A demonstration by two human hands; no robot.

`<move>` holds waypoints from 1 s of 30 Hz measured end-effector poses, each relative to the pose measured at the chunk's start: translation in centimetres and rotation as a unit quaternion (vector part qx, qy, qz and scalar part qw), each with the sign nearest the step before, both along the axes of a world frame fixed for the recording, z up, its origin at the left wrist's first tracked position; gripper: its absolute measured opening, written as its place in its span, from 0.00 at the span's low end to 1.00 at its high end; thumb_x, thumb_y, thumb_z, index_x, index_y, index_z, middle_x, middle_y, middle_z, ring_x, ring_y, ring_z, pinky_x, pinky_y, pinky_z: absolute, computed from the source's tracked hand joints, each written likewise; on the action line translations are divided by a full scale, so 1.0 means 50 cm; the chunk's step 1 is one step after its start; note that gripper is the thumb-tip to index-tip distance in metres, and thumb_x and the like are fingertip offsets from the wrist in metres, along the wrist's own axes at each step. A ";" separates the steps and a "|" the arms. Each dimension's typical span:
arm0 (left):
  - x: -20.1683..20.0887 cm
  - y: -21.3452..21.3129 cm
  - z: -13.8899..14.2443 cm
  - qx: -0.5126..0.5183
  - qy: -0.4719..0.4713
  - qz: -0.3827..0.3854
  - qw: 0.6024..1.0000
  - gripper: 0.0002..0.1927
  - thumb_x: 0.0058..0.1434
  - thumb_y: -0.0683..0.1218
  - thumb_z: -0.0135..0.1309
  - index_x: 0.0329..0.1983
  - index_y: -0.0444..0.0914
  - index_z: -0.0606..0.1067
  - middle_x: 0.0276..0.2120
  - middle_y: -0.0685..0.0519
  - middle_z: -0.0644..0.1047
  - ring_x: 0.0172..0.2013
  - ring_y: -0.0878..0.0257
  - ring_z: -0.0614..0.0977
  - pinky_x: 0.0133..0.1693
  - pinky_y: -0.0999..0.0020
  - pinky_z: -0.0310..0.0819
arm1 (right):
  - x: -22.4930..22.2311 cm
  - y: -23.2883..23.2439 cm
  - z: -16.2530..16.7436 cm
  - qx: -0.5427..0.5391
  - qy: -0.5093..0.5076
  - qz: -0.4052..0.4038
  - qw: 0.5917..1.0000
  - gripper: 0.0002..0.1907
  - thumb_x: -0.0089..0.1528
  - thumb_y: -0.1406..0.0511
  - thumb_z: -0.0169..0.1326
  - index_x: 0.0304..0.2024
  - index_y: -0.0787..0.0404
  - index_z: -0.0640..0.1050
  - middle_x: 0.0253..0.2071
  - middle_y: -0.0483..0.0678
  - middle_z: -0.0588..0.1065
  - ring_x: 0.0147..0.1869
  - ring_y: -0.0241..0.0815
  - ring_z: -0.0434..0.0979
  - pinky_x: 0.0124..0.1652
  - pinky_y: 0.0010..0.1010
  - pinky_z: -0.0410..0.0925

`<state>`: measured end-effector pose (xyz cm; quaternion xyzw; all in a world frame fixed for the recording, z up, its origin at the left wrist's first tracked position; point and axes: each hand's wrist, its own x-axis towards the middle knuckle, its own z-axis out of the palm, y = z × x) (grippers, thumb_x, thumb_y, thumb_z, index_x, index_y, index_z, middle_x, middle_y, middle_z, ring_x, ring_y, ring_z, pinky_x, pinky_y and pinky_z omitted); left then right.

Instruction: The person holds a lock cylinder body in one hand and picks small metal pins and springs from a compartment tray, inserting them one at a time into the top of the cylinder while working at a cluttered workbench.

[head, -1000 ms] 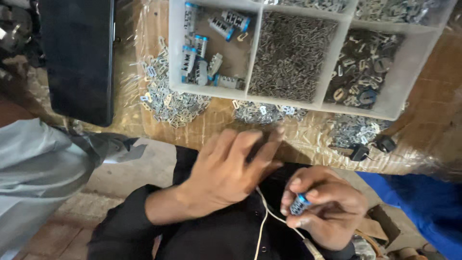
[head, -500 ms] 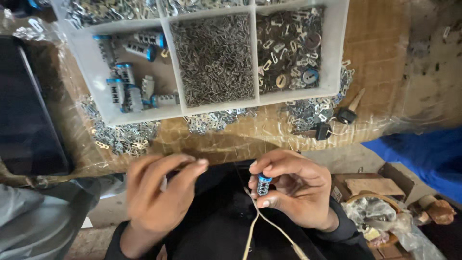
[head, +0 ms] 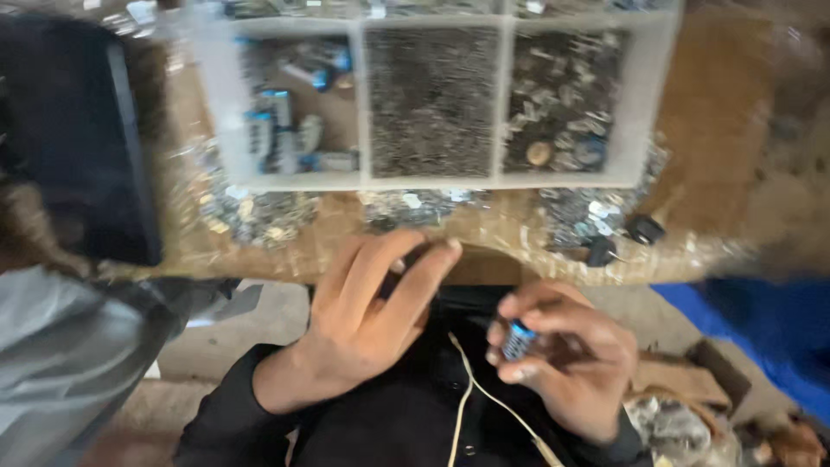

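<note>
My right hand [head: 562, 363] pinches a small blue and silver cylindrical part [head: 517, 339] between thumb and fingers, low in the picture over my lap. My left hand [head: 372, 316] is stretched out with fingers apart, its fingertips at the near edge of the table [head: 718, 138], beside a scatter of small metal pieces [head: 259, 212]. It holds nothing that I can see. Beyond it sits a white compartment tray [head: 361, 104]: similar blue cylinders [head: 281, 130] on the left, fine metal bits in the middle, mixed small parts on the right. The picture is blurred.
A dark flat panel [head: 78, 147] stands at the table's left end. Two small black parts [head: 622, 240] lie near the front edge at right. A pale cord [head: 467, 398] runs down my dark clothing. Blue fabric [head: 761, 337] is at right, a grey sleeve [head: 60, 363] at left.
My left hand has gone up from my lap toward the table's edge, fingers spread. My right hand keeps the blue cylinder. The view has swung, so the tray sits further right.
</note>
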<state>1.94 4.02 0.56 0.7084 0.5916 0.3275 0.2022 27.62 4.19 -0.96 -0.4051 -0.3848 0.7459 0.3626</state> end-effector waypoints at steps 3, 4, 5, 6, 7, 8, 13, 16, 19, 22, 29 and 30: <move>-0.025 -0.051 0.003 0.037 0.000 0.053 0.998 0.19 0.57 0.32 0.67 0.52 0.37 0.81 0.42 0.49 0.74 0.36 0.57 0.78 0.37 0.64 0.74 | -0.011 -0.004 -0.004 0.002 0.048 0.002 0.999 0.24 0.57 0.82 0.65 0.55 0.65 0.78 0.53 0.62 0.74 0.48 0.50 0.82 0.45 0.37 0.82; -0.036 -0.067 0.000 0.009 0.021 0.070 0.997 0.20 0.56 0.34 0.66 0.52 0.37 0.80 0.43 0.48 0.75 0.37 0.55 0.78 0.39 0.63 0.74 | -0.020 -0.005 -0.007 -0.002 0.055 -0.001 0.998 0.24 0.58 0.83 0.64 0.55 0.66 0.78 0.53 0.63 0.74 0.48 0.50 0.82 0.44 0.36 0.82; -0.048 -0.083 -0.004 -0.019 0.039 0.086 0.995 0.21 0.54 0.35 0.64 0.53 0.36 0.80 0.45 0.47 0.75 0.38 0.54 0.78 0.40 0.61 0.74 | -0.030 -0.005 -0.010 -0.006 0.058 -0.006 0.998 0.23 0.58 0.83 0.64 0.54 0.67 0.78 0.54 0.63 0.74 0.48 0.50 0.81 0.43 0.35 0.81; -0.062 -0.100 -0.004 -0.047 0.058 0.104 0.992 0.23 0.53 0.36 0.63 0.54 0.36 0.79 0.47 0.47 0.75 0.38 0.52 0.77 0.41 0.60 0.74 | -0.043 -0.007 -0.013 -0.008 0.053 0.000 0.999 0.24 0.58 0.83 0.63 0.55 0.67 0.78 0.53 0.64 0.74 0.49 0.50 0.81 0.43 0.36 0.82; -0.076 -0.115 -0.002 -0.052 0.065 0.110 0.990 0.23 0.53 0.37 0.63 0.54 0.37 0.79 0.48 0.48 0.75 0.40 0.51 0.78 0.43 0.59 0.75 | -0.058 -0.008 -0.016 -0.013 0.051 0.010 0.999 0.24 0.58 0.83 0.63 0.56 0.67 0.78 0.53 0.64 0.74 0.49 0.50 0.82 0.44 0.37 0.82; -0.089 -0.128 0.000 -0.057 0.073 0.118 0.989 0.23 0.52 0.38 0.62 0.54 0.38 0.79 0.49 0.48 0.75 0.42 0.51 0.78 0.45 0.59 0.75 | -0.072 -0.008 -0.020 -0.018 0.049 0.023 0.998 0.25 0.58 0.83 0.63 0.57 0.67 0.78 0.53 0.64 0.74 0.49 0.51 0.82 0.44 0.38 0.82; -0.115 -0.118 0.013 -0.047 0.059 0.128 0.989 0.24 0.60 0.43 0.65 0.60 0.38 0.75 0.50 0.50 0.75 0.45 0.52 0.78 0.46 0.59 0.75 | -0.127 0.002 -0.016 -0.033 0.092 0.100 0.990 0.24 0.59 0.83 0.62 0.57 0.68 0.77 0.57 0.65 0.73 0.52 0.52 0.82 0.47 0.37 0.82; -0.103 -0.076 0.017 -0.068 0.105 0.134 0.983 0.29 0.63 0.47 0.67 0.65 0.35 0.73 0.45 0.49 0.74 0.40 0.53 0.76 0.42 0.57 0.72 | -0.143 0.001 -0.007 -0.041 0.092 0.106 0.989 0.23 0.59 0.83 0.62 0.56 0.68 0.77 0.57 0.65 0.72 0.52 0.52 0.82 0.47 0.38 0.81; -0.104 -0.059 0.020 -0.077 0.108 0.125 0.983 0.29 0.63 0.50 0.67 0.65 0.36 0.74 0.38 0.49 0.72 0.36 0.53 0.75 0.38 0.58 0.71 | -0.139 -0.005 0.008 -0.018 0.077 0.083 0.993 0.23 0.59 0.82 0.63 0.55 0.68 0.77 0.55 0.65 0.73 0.50 0.51 0.82 0.46 0.38 0.82; -0.119 -0.077 0.019 -0.037 0.045 0.111 0.992 0.26 0.65 0.46 0.66 0.65 0.38 0.73 0.43 0.51 0.73 0.39 0.56 0.75 0.40 0.62 0.72 | -0.126 -0.005 0.008 0.000 0.071 0.062 0.996 0.22 0.58 0.82 0.64 0.54 0.68 0.78 0.53 0.65 0.74 0.49 0.52 0.83 0.45 0.38 0.82; -0.107 -0.098 -0.003 -0.042 0.067 0.100 0.992 0.24 0.65 0.47 0.65 0.63 0.36 0.75 0.40 0.50 0.71 0.35 0.55 0.75 0.37 0.63 0.72 | -0.119 0.001 -0.001 -0.021 0.031 0.061 0.997 0.23 0.57 0.83 0.63 0.54 0.67 0.77 0.56 0.64 0.73 0.52 0.52 0.81 0.47 0.38 0.82; -0.106 -0.093 -0.002 -0.055 0.069 0.104 0.991 0.25 0.65 0.48 0.64 0.63 0.35 0.74 0.39 0.49 0.71 0.35 0.54 0.75 0.36 0.63 0.71 | -0.119 0.001 0.003 -0.008 0.040 0.067 0.997 0.22 0.58 0.83 0.63 0.53 0.67 0.77 0.55 0.63 0.73 0.51 0.51 0.82 0.45 0.37 0.82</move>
